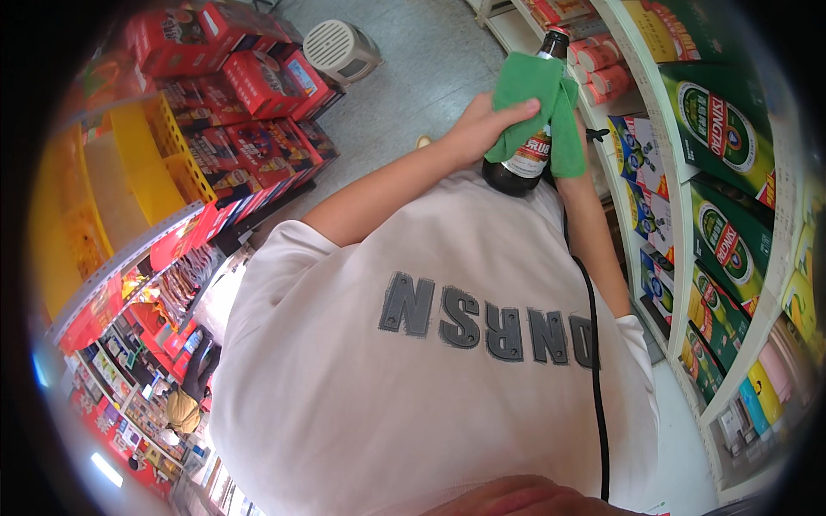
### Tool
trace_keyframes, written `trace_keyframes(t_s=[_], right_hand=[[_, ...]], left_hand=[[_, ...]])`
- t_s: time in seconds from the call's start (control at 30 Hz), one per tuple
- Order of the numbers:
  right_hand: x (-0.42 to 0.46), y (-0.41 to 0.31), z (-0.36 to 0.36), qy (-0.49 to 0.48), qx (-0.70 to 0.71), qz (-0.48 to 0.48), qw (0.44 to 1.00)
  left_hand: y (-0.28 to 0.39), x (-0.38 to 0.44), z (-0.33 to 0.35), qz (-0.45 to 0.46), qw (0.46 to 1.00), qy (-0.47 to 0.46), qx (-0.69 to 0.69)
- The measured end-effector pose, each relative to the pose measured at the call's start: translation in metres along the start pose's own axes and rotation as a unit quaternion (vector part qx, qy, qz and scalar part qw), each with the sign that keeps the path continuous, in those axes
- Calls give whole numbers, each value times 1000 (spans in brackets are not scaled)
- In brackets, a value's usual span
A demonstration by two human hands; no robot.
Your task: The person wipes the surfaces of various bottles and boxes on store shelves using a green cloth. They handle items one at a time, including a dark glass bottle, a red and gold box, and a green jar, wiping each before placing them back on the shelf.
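A brown glass beer bottle [518, 173] with a white and red label stands slightly tilted in front of my chest. Its base is close to my white shirt, and a cap tops the neck. My left hand [502, 122] grips a folded green cloth [530, 80] against the bottle's side, thumb lying over the cloth. Part of the cloth hangs down along the bottle's right side. Behind that hanging part, my right hand [572, 183] is mostly hidden; only the wrist area shows, so its grip is not visible.
Shelves on the right hold green Tsingtao beer cartons [719, 126] and red-and-white cans [603, 64]. Red boxes [264, 84] are stacked at left beside yellow baskets [139, 148]. A white plastic stool [339, 48] stands on the floor. A black cable [597, 387] runs down my shirt. A person [184, 406] is farther off.
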State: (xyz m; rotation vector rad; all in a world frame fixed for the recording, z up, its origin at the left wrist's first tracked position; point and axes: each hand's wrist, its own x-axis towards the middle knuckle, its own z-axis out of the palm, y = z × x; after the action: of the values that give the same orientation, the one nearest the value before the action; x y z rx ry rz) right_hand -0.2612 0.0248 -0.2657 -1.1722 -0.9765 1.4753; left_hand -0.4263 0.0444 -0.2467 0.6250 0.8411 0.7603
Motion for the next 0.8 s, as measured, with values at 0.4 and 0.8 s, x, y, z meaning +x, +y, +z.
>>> trace_keyframes(t_s=[0.4,0.8], right_hand=[[31,-26,-34,-3,236,149,960],[34,-24,-33,78,364,-27,928]], left_hand=[[4,0,7,67,964,-171,191],[1,8,2,-222,936,-201,-184]])
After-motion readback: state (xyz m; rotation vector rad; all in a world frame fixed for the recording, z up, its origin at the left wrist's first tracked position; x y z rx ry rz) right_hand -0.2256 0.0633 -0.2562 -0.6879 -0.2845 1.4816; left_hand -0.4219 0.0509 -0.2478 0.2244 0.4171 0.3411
